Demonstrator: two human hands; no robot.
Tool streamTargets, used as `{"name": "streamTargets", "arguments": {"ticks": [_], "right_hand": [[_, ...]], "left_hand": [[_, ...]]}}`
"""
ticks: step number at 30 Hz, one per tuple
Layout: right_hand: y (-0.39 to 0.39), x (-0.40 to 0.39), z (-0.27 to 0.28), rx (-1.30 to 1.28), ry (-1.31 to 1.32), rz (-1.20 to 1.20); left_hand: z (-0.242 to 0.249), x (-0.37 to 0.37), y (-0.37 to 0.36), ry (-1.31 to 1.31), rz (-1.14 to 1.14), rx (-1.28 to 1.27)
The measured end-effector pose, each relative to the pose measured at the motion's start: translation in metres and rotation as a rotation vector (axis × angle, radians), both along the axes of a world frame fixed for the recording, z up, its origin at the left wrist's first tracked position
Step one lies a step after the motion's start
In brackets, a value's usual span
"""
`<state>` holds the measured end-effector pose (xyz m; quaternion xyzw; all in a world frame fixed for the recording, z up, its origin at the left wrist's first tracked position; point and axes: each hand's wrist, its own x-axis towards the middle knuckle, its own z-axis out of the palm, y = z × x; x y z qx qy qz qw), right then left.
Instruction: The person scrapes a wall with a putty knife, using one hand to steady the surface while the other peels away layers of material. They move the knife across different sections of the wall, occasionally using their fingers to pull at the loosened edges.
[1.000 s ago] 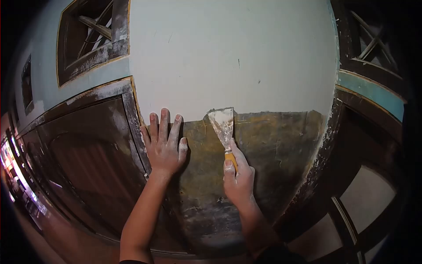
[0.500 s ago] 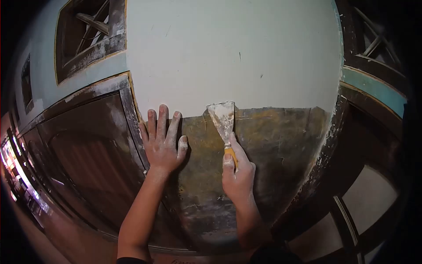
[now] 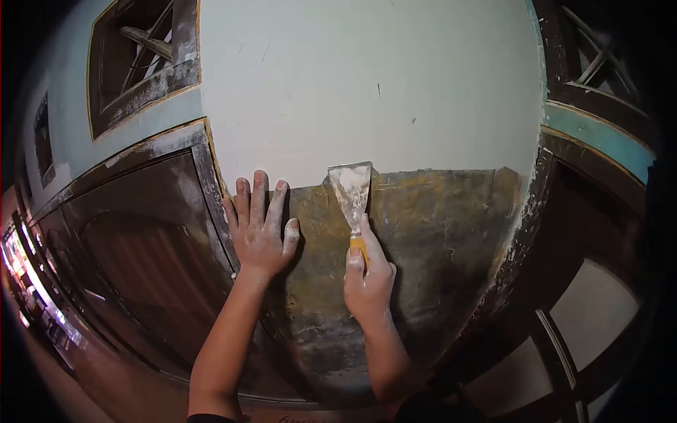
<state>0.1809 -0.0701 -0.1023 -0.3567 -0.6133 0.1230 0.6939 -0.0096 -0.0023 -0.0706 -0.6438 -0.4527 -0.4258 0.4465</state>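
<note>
My right hand (image 3: 369,282) grips the yellow handle of a putty knife (image 3: 350,190), whose blade is smeared with white residue. The blade's wide edge points up and meets the lower border of the pale painted wall (image 3: 317,92). Below that border lies a dark, brownish bare patch (image 3: 430,233) with a ragged top edge. My left hand (image 3: 261,240) lies flat with fingers spread, its fingertips over the border at the left side of the patch. White dust coats the fingers of both hands.
To the left stands a dark wooden door (image 3: 141,254) with a scuffed frame, a vent opening (image 3: 144,60) above it. Another dark frame (image 3: 529,211) with flaking paint edges the wall on the right, beside light panels (image 3: 592,314). Floor (image 3: 134,384) shows at lower left.
My right hand and the putty knife have shifted slightly left, the blade now more squarely upright. My left hand has stayed in almost the same place.
</note>
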Motion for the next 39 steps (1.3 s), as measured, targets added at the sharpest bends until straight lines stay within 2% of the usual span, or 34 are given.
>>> {"name": "streamTargets", "arguments": {"ticks": [5, 7, 12, 15, 16, 21, 24, 27, 32, 34, 36, 37, 39], "right_hand": [[0.013, 0.002, -0.016, 0.119, -0.004, -0.014], [0.007, 0.007, -0.030, -0.094, 0.019, 0.125], [0.008, 0.025, -0.067, -0.061, -0.174, 0.089], [0.006, 0.042, -0.074, -0.054, -0.114, 0.107], [0.010, 0.043, -0.069, 0.029, -0.054, 0.109], [0.022, 0.044, -0.003, 0.037, -0.080, 0.052], [0.008, 0.032, 0.028, -0.099, -0.087, 0.102], [0.007, 0.036, -0.008, -0.098, -0.168, 0.084], [0.012, 0.060, -0.133, -0.152, -0.220, 0.075], [0.008, 0.064, -0.141, -0.163, -0.230, 0.091], [0.003, 0.070, -0.144, -0.199, -0.020, 0.149], [0.004, 0.071, -0.144, -0.199, -0.018, 0.145], [0.009, 0.074, -0.140, -0.149, 0.142, 0.303]], "left_hand": [[0.000, 0.000, 0.002, -0.005, 0.014, -0.009], [-0.001, -0.001, 0.001, 0.002, 0.020, 0.002], [0.000, 0.002, -0.001, -0.029, 0.002, -0.022], [0.001, 0.003, -0.003, -0.029, 0.015, -0.031], [-0.001, 0.002, -0.003, -0.025, 0.018, -0.043], [-0.005, 0.002, -0.001, -0.015, 0.013, -0.041], [-0.004, 0.000, -0.002, -0.007, -0.014, -0.053], [-0.010, -0.005, -0.010, 0.000, -0.042, -0.115], [-0.030, -0.015, -0.021, 0.067, -0.028, -0.191], [-0.037, -0.012, -0.026, 0.045, -0.028, -0.223], [-0.039, 0.004, -0.038, -0.027, -0.046, -0.331], [-0.040, 0.015, -0.046, -0.025, -0.050, -0.331], [-0.045, 0.035, -0.062, -0.162, -0.262, -0.405]]}}
